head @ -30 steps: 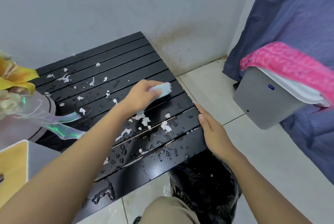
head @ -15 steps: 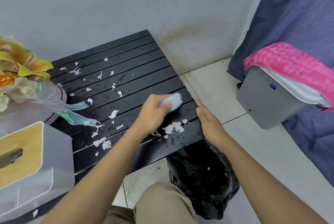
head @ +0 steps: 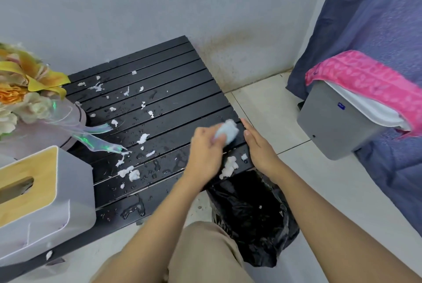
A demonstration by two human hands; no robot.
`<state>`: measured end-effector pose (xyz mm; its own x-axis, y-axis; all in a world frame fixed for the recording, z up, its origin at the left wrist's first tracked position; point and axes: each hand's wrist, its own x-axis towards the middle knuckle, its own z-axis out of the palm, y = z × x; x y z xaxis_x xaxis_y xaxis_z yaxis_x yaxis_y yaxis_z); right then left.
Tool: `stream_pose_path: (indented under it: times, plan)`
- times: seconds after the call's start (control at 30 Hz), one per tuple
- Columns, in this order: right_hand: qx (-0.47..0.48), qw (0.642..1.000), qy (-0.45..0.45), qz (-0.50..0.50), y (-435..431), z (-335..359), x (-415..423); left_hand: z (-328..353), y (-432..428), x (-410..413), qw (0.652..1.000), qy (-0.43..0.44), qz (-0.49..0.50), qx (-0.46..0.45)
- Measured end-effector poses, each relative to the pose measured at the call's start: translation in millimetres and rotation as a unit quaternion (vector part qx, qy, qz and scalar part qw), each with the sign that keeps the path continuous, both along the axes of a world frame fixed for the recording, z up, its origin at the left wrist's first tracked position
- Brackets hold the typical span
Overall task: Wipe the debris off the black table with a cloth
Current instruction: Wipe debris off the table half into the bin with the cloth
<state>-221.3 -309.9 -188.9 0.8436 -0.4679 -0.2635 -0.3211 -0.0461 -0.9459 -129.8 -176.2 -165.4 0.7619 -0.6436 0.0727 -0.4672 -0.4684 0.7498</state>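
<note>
the fingers of our left hand (head: pixel 205 152) curl round one pale blue cloth (head: pixel 226 131), set on the black table (head: pixel 164 82) at its near right corner. our right hand (head: pixel 260 145) lies straight-fingered along the table's right edge. one large white debris clump (head: pixel 229 166) sits between our two hands, with many smaller scraps to the left. one black bag (head: pixel 251 216) hangs open below.

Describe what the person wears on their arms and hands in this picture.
Nothing is worn, as far as the picture shows. Both forearms are bare, with no sleeves in view. The left hand and right hand show no gloves, watch, bracelets or rings. The left hand is motion-blurred, so fine details there are uncertain.
</note>
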Motion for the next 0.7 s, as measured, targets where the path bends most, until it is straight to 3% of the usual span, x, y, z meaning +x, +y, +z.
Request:
stream_pose_path:
  times: [0.07, 0.13, 0.2, 0.3, 0.37, 0.43, 0.53, 0.63, 0.7]
  plan:
    - [0.006, 1.000, 0.000, 0.002, 1.0, 0.8, -1.0, 3.8, 2.8, 23.3, 0.998, -0.011, 0.069, 0.001]
    - [0.015, 1.000, -0.002, 0.002, 0.8, 1.1, -1.4, 6.6, 3.4, 23.6, 0.990, -0.049, 0.115, 0.059]
    - [0.023, 1.000, -0.002, 0.006, -0.4, 1.4, -1.3, -0.7, 3.0, 3.4, 0.974, -0.140, 0.123, 0.131]
    - [0.037, 0.999, 0.003, 0.009, -3.1, 0.2, -1.7, -10.6, 2.3, -36.6, 0.963, -0.200, 0.119, 0.135]
    - [0.057, 0.998, 0.007, 0.014, -4.6, -0.4, -1.4, -13.5, 4.3, -57.0, 0.978, -0.167, 0.063, 0.106]
    - [0.070, 0.997, 0.004, 0.015, -5.3, -0.5, -0.9, -4.2, 6.4, -61.3, 0.998, -0.052, 0.029, 0.017]
    - [0.051, 0.999, -0.003, 0.018, -5.5, -0.8, -2.1, 10.7, 6.4, -31.5, 0.989, 0.049, 0.086, -0.108]
    - [0.055, 0.998, -0.001, 0.026, -5.4, 0.2, -3.2, 14.6, 3.2, 10.4, 0.989, 0.044, 0.119, -0.072]
    - [0.057, 0.998, 0.000, 0.027, -6.2, 0.6, -3.0, 4.5, 1.0, 20.4, 0.987, -0.006, 0.158, 0.038]
